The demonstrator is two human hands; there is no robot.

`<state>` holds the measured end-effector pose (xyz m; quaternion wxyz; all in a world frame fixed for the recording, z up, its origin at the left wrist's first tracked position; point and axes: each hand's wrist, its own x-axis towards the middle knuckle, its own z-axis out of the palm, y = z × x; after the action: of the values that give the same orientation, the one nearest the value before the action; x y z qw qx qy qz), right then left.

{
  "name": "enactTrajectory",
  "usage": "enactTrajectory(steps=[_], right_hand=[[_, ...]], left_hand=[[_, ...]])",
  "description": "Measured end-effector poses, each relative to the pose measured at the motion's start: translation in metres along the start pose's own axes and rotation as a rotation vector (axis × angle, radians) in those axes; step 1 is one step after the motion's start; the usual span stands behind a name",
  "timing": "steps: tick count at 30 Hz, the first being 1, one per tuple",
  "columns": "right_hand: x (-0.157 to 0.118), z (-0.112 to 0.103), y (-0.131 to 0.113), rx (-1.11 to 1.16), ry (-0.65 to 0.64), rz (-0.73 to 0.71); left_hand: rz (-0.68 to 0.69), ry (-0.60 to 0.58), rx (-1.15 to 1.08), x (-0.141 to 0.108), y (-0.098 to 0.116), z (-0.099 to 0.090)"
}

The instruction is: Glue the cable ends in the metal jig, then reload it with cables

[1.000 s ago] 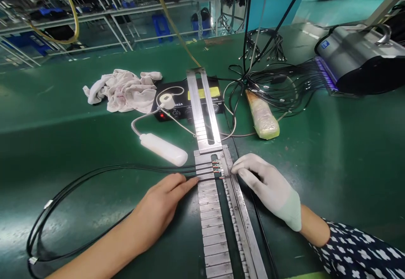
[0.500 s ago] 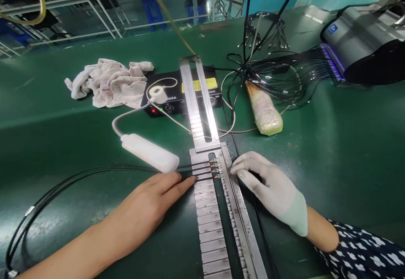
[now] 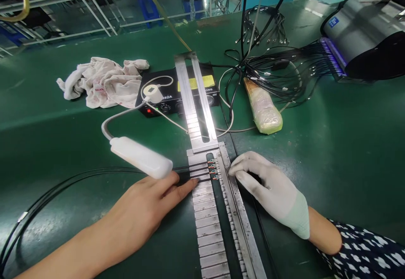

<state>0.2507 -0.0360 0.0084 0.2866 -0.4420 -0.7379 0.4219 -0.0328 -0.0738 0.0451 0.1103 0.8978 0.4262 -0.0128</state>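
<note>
A long slotted metal fixture (image 3: 210, 245) runs from the bottom edge toward the back of the bench. Several black cables (image 3: 110, 170) lie across its grooves, their stripped ends with coloured wires reaching the right-hand rail (image 3: 238, 213). My left hand (image 3: 148, 203) is bare and closed around the nearest cable, thumb tip on the fixture's left edge; its other fingers are partly hidden under a white lamp head (image 3: 141, 156). My right hand (image 3: 268, 186), in a white glove, has thumb and fingers drawn together against the rail's outer edge.
Behind the fixture sits a black control box (image 3: 164, 108) with a red light. A crumpled cloth (image 3: 107, 83) lies left of it. On the right are a plastic-wrapped bundle (image 3: 267, 112), tangled black cables (image 3: 272, 76) and a grey machine (image 3: 357, 34) with purple light.
My left thumb has slid slightly right, farther onto the fixture. My right hand stays at the rail. The whole view has shifted a little.
</note>
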Motion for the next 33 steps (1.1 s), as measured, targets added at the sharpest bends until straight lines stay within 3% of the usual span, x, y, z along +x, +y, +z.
enactTrajectory(steps=[7, 12, 18, 22, 33], right_hand=[[0.000, -0.001, -0.002, 0.002, -0.005, 0.017], [-0.001, -0.001, -0.002, 0.003, -0.004, 0.023], [-0.001, -0.001, -0.001, 0.005, -0.006, 0.023], [0.000, -0.001, -0.001, 0.001, -0.010, 0.011], [0.001, 0.002, -0.001, -0.010, 0.015, -0.019]], left_hand=[[-0.015, -0.005, -0.240, 0.004, -0.003, -0.001], [-0.016, -0.018, -0.249, 0.001, -0.007, 0.010], [-0.028, 0.159, -0.035, -0.007, -0.001, 0.034], [-0.040, 0.243, -0.046, -0.010, 0.004, 0.043], [-0.198, 0.253, -0.378, 0.009, 0.012, 0.022]])
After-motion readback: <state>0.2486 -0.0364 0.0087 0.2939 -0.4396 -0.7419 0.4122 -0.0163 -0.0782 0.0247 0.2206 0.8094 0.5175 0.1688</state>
